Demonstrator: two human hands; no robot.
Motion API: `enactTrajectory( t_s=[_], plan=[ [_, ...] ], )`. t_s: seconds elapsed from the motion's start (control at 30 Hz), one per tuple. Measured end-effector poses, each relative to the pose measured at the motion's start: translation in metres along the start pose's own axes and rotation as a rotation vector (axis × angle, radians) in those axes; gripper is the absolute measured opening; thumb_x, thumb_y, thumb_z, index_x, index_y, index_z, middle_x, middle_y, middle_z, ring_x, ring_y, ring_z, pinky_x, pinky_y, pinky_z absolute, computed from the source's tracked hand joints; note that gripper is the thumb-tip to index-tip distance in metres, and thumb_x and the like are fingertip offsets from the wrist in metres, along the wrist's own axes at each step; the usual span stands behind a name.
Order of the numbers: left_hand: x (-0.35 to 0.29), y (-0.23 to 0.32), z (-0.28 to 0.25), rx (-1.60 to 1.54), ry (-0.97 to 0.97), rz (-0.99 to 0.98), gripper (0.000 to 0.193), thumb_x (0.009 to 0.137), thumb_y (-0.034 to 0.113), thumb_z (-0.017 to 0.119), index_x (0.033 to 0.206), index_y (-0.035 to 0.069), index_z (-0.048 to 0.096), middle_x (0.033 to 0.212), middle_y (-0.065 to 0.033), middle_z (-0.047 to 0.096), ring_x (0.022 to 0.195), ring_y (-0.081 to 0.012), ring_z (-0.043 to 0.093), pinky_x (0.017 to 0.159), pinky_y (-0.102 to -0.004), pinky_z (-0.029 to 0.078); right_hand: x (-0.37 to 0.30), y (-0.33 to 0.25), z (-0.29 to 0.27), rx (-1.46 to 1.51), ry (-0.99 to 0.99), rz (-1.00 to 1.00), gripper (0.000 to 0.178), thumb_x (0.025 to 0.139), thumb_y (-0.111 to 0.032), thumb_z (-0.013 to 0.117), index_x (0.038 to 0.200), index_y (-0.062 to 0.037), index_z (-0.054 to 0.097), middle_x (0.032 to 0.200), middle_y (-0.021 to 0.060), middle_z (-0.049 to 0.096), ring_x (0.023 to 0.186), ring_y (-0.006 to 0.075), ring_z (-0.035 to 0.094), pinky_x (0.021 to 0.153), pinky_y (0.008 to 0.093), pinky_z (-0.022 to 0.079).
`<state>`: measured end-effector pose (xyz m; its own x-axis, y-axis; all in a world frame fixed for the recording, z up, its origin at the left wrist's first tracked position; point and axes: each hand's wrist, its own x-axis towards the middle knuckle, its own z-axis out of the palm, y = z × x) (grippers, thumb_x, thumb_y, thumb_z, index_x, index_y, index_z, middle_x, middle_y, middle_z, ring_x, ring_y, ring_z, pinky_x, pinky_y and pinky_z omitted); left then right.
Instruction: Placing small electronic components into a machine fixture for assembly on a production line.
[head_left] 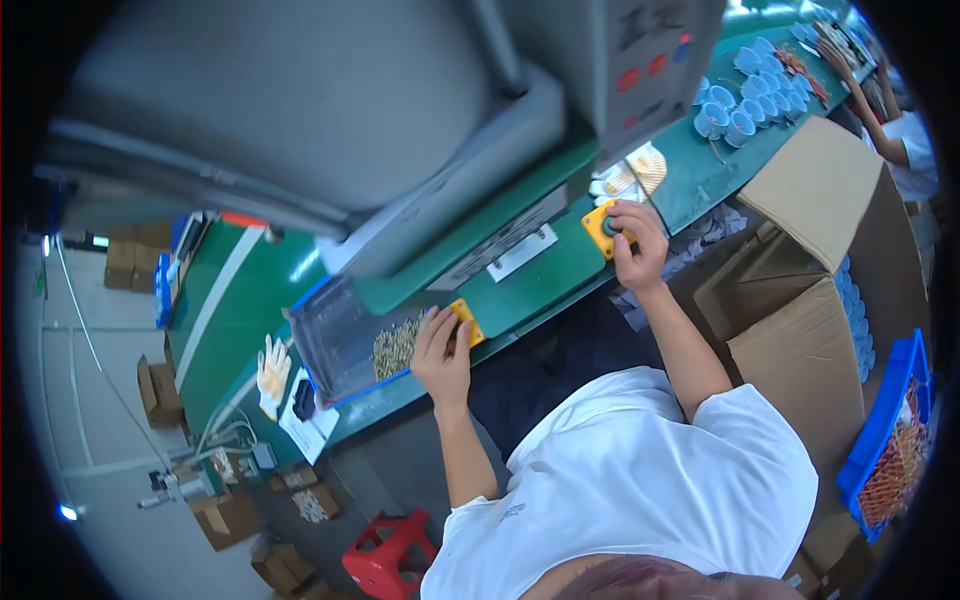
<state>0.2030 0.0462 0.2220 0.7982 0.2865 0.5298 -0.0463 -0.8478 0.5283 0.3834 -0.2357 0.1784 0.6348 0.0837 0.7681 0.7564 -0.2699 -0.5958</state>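
Green workbench (692, 172) crosses our view diagonally, from lower left to upper right, in a workshop. Blocking much of the upper left and centre is a large grey machine (350, 110). Light blue cups (755, 98) crowd the bench at upper right, near another person's hand (833, 58). White gloves (272, 375) lie at left; a red stool (385, 560) stands at lower left.

Near the centre, our left hand (440, 355) rests on a yellow button box (471, 324), fingers bent and close together; its button is hidden from us. Up and right, our right hand (640, 245) curls over a second yellow box (596, 228), fingers touching its green button (610, 227), thumb apart. Neither hand pinches anything.

Left of centre, a blue-rimmed tray (340, 325) holds a heap of small tan pieces (397, 347). At right stands an open cardboard box (800, 365); below it, a blue crate (858, 470) contains orange netted items.
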Motion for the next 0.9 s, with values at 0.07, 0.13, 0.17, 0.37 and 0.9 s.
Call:
enactTrajectory(
  t_s=[0.07,0.13,0.17,0.37,0.9],
  plan=[
    [-0.013,-0.002,0.001,-0.009,0.154,0.069,0.017,0.084,0.005,0.080,0.098,-0.003,0.076,0.109,-0.0130,0.076,0.101,-0.0311,0.074,0.089,-0.0373,0.058,0.000,0.000,-0.006,-0.025,0.018,0.015,0.010,0.085,-0.006,0.063,0.092,0.0009,0.064,0.109,0.0171,0.073,0.108,0.0376,0.068,0.098,0.0452,0.052],
    [-0.008,-0.006,-0.003,0.029,0.130,0.127,0.016,0.084,0.006,0.080,0.098,-0.002,0.077,0.110,-0.0140,0.076,0.101,-0.0322,0.073,0.089,-0.0397,0.058,0.003,-0.003,-0.001,-0.035,0.025,0.026,0.010,0.085,-0.007,0.063,0.092,0.0008,0.064,0.109,0.0170,0.073,0.108,0.0374,0.067,0.098,0.0453,0.052],
    [-0.002,-0.008,-0.004,0.057,0.099,0.195,0.015,0.085,0.006,0.080,0.097,-0.002,0.077,0.111,-0.0150,0.075,0.101,-0.0333,0.073,0.090,-0.0421,0.058,0.007,-0.001,0.001,-0.082,-0.005,0.014,0.011,0.086,-0.008,0.063,0.092,0.0008,0.064,0.109,0.0168,0.072,0.108,0.0368,0.067,0.098,0.0449,0.052],
    [0.017,-0.044,-0.031,-0.123,-0.103,0.035,0.020,0.088,0.009,0.077,0.105,-0.002,0.075,0.120,-0.0203,0.071,0.109,-0.0361,0.071,0.094,-0.0415,0.056,0.002,0.005,0.001,-0.015,-0.008,0.017,0.015,0.091,-0.014,0.063,0.096,0.0007,0.064,0.108,0.0155,0.071,0.107,0.0339,0.064,0.096,0.0428,0.051],
    [0.026,-0.072,-0.025,0.094,-0.289,-0.226,0.014,0.088,-0.001,0.067,0.102,-0.003,0.068,0.099,-0.0180,0.066,0.090,-0.0343,0.066,0.084,-0.0398,0.053,-0.001,0.002,0.001,-0.035,0.040,0.026,0.011,0.087,-0.006,0.062,0.097,-0.0021,0.065,0.103,0.0145,0.070,0.099,0.0344,0.066,0.095,0.0435,0.050]
  ],
)
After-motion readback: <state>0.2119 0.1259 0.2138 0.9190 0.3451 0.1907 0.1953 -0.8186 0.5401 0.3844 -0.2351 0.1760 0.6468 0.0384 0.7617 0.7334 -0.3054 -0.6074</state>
